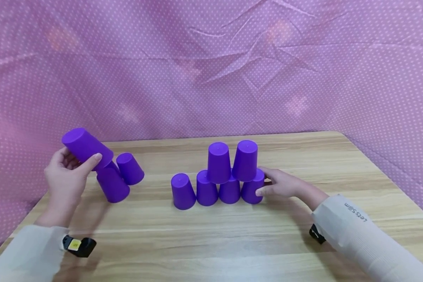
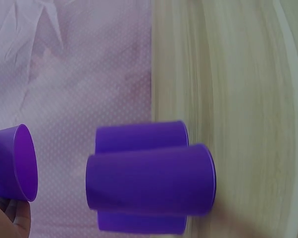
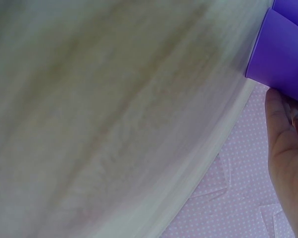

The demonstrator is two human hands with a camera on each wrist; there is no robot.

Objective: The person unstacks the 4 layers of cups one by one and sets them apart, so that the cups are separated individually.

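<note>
A purple plastic cup, tilted with its base up and to the left, is gripped by my left hand between thumb and fingers. Below it, upside-down purple cups stand grouped at the left: a near cup and a far cup. The left wrist view shows a front cup hiding parts of two behind. Thumb in front and fingers behind, my right hand holds the rightmost bottom cup of a row. Two upper cups, a left one and a right one, sit across that row.
The row's left end is a cup with nothing on top. All stand on a wooden table, whose far edge meets a pink dotted cloth. A black wrist camera sits on the left sleeve.
</note>
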